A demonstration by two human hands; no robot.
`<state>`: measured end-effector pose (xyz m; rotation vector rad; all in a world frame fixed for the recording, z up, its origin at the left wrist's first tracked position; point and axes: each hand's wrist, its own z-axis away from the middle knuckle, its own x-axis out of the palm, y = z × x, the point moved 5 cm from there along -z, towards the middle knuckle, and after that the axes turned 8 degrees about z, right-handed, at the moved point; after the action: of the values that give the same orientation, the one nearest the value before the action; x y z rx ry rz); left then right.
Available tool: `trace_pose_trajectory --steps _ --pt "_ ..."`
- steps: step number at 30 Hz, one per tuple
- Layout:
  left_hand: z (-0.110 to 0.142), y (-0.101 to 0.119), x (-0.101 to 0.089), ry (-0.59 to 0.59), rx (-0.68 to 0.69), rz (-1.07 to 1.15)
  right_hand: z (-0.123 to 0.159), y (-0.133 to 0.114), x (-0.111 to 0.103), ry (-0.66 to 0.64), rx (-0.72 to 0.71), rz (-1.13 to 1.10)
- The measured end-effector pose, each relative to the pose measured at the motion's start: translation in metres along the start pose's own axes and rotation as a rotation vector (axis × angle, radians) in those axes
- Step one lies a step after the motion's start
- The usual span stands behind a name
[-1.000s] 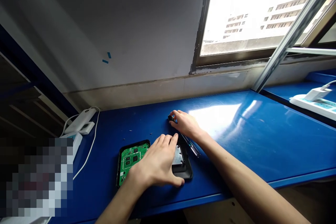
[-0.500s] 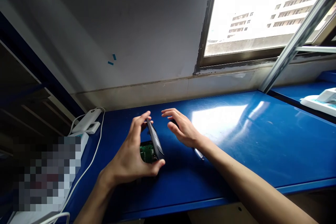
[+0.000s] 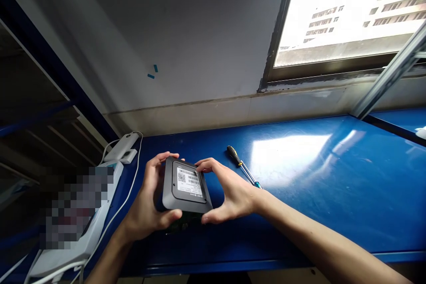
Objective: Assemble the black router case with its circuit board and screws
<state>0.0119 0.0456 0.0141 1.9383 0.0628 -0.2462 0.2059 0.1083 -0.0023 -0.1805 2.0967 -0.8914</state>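
Observation:
A dark grey plastic device cover (image 3: 185,202) is held just above the desk, its outer side turned up toward me. On it is a white label (image 3: 189,182) with a QR code and barcodes. Fingers and thumb of my left hand (image 3: 143,204) grip the cover's left side. My right hand (image 3: 233,188) is closed on its right edge, thumb at the near corner. Under the near edge, part of a green circuit board (image 3: 186,218) shows; most of it is hidden. Beyond my right wrist lies a screwdriver (image 3: 234,155) with a black and yellow handle.
The blue desk (image 3: 316,186) runs along a wall (image 3: 199,53) below a window. At the left stand a white power strip (image 3: 115,151) with a cable (image 3: 128,191) and a partly blurred white object (image 3: 100,230). A metal post (image 3: 382,80) rises at the right.
The cover has turned from nearly upright to label side up. My right hand has come left and taken its right edge. The screwdriver, earlier mostly behind that hand, now shows.

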Motion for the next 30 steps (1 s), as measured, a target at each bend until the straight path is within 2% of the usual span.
trace_pose_trajectory --steps 3,7,11,14,19,30 --pt "0.018 -0.013 -0.014 -0.014 -0.099 -0.074 0.001 0.001 0.004 -0.054 0.049 0.058" --pt "0.036 -0.023 -0.024 -0.077 -0.169 -0.272 0.002 -0.001 0.008 -0.111 0.003 0.144" --pt "0.042 -0.027 -0.027 -0.161 -0.258 -0.488 0.000 -0.004 0.011 -0.166 -0.033 0.273" --pt "0.042 -0.027 -0.027 -0.217 -0.272 -0.565 -0.001 -0.006 0.012 -0.202 -0.019 0.350" --pt "0.041 -0.033 -0.027 -0.228 -0.284 -0.577 0.000 -0.005 0.015 -0.249 0.015 0.409" --pt "0.044 -0.037 -0.029 -0.200 -0.356 -0.427 0.001 -0.001 0.017 -0.267 0.054 0.349"
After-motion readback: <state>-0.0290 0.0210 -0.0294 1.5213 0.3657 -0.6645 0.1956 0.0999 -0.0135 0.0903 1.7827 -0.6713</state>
